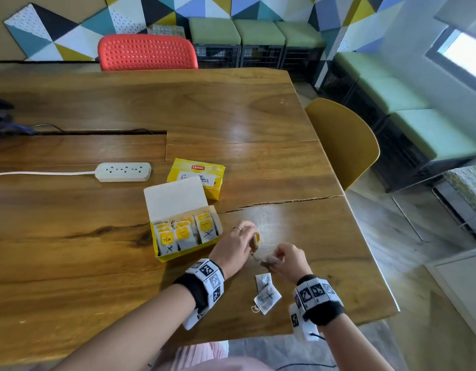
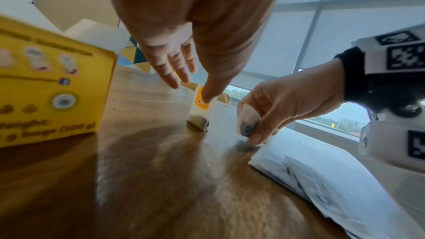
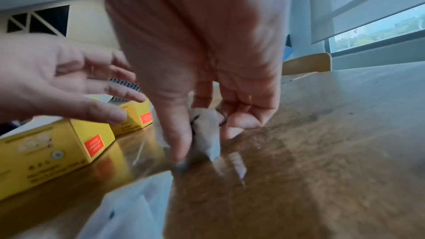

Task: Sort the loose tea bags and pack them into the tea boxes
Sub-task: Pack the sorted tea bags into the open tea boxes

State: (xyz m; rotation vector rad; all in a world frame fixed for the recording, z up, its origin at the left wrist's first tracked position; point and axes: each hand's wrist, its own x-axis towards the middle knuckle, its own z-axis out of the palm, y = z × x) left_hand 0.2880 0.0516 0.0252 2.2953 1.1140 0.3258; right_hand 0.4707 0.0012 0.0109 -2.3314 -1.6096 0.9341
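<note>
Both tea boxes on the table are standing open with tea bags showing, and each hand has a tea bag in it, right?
Not quite. Only the near tea box is open with tea bags showing; the far tea box, behind it, is closed, as the head view shows. The rest holds: the left hand and the right hand each pinch a tea bag.

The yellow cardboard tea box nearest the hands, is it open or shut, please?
Open: the yellow cardboard tea box has its white lid flap raised, showing rows of tea bags.

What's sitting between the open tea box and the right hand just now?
The left hand, pinching a yellow-tagged tea bag upright on the table. Head view shows it between the open tea box and right hand.
</note>
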